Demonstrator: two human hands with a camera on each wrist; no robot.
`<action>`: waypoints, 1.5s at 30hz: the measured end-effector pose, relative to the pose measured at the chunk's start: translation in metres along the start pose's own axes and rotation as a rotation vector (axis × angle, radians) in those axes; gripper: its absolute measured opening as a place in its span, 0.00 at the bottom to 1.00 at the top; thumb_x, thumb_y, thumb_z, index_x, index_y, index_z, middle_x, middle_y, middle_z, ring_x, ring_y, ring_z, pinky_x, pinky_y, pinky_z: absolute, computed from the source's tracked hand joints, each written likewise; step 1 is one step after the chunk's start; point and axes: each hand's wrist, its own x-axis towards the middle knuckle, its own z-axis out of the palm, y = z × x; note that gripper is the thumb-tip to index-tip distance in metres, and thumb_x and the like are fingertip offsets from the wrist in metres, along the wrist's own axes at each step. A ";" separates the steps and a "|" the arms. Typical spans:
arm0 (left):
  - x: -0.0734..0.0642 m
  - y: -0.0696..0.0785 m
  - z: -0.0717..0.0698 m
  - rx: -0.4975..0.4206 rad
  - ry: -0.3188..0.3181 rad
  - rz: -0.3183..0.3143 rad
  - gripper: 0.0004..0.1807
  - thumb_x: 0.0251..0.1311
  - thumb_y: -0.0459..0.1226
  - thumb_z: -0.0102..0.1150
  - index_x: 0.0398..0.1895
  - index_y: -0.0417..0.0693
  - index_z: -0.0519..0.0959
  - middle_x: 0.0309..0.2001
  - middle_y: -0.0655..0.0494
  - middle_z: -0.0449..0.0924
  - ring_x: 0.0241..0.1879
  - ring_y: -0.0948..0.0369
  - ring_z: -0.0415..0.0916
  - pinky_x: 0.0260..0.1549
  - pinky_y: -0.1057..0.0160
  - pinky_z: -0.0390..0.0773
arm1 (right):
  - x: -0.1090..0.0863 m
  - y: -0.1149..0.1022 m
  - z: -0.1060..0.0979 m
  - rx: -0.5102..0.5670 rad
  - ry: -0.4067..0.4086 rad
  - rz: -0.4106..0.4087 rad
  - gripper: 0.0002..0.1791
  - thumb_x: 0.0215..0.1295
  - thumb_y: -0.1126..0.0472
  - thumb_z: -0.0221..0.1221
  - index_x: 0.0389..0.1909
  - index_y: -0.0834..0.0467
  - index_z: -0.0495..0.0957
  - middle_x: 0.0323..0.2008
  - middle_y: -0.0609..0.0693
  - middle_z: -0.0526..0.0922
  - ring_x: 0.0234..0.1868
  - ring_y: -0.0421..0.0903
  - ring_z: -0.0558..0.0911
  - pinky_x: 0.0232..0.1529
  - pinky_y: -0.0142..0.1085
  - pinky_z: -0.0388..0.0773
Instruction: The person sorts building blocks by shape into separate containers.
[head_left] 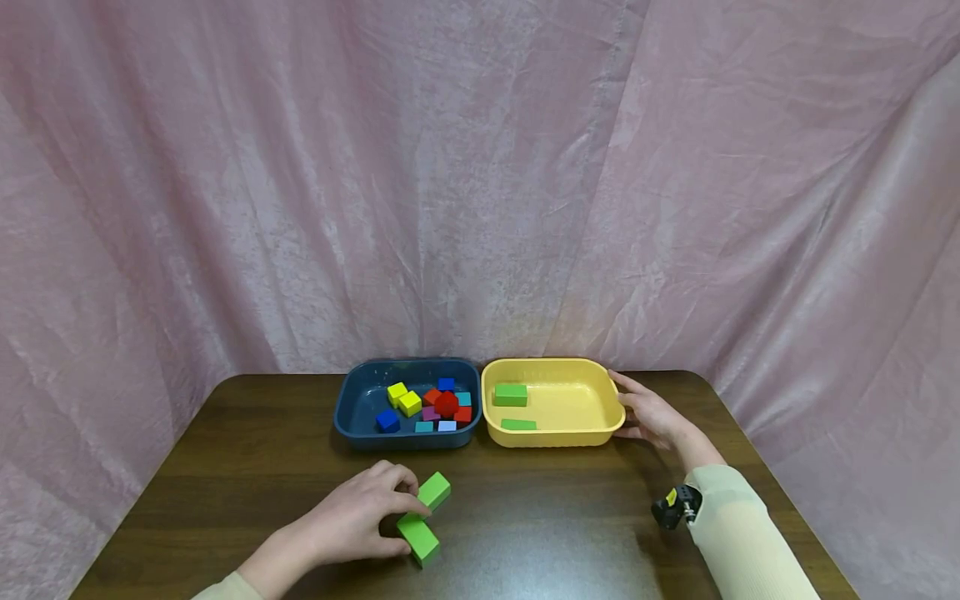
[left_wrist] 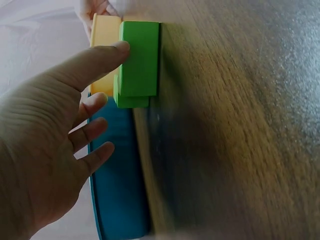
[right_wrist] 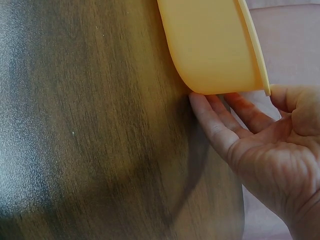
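Observation:
My left hand is low over the table beside two green blocks, with its fingertips right at them. The nearer green block lies alongside the thumb, which overlaps its edge in the left wrist view. Just beyond it is the other green block, close to the index finger and partly hidden by it. At the right end of the yellow bin, my right hand rests its fingers against the outer wall. In the right wrist view the thumb is by the rim.
Two more green blocks, one far and one near, lie in the yellow bin. Left of it stands a dark blue bin with several coloured blocks. Behind the table hangs a pink curtain.

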 end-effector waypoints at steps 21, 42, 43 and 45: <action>0.001 -0.001 0.006 0.012 -0.016 -0.009 0.16 0.58 0.55 0.72 0.50 0.79 0.85 0.52 0.70 0.72 0.53 0.63 0.67 0.53 0.52 0.75 | 0.001 0.001 -0.001 0.004 0.009 -0.002 0.34 0.83 0.62 0.38 0.84 0.50 0.38 0.77 0.69 0.50 0.69 0.68 0.67 0.58 0.56 0.78; -0.007 -0.004 0.010 -0.002 0.035 -0.009 0.15 0.55 0.55 0.74 0.46 0.79 0.84 0.53 0.68 0.73 0.53 0.63 0.67 0.51 0.53 0.76 | 0.001 0.001 -0.001 -0.004 0.019 0.001 0.34 0.83 0.62 0.38 0.84 0.50 0.38 0.75 0.70 0.52 0.66 0.66 0.70 0.58 0.57 0.78; -0.007 -0.004 0.010 -0.016 0.026 -0.021 0.15 0.56 0.56 0.74 0.46 0.80 0.83 0.54 0.68 0.72 0.53 0.63 0.67 0.51 0.54 0.77 | 0.001 0.001 -0.001 -0.005 0.018 0.002 0.34 0.83 0.62 0.38 0.84 0.50 0.38 0.75 0.70 0.52 0.66 0.65 0.70 0.58 0.57 0.78; -0.008 -0.005 0.011 -0.042 0.010 -0.039 0.14 0.56 0.58 0.73 0.45 0.81 0.82 0.54 0.69 0.72 0.52 0.64 0.66 0.51 0.54 0.77 | 0.000 0.001 -0.001 -0.003 0.014 0.003 0.34 0.83 0.61 0.38 0.84 0.51 0.37 0.76 0.70 0.51 0.66 0.65 0.71 0.58 0.57 0.78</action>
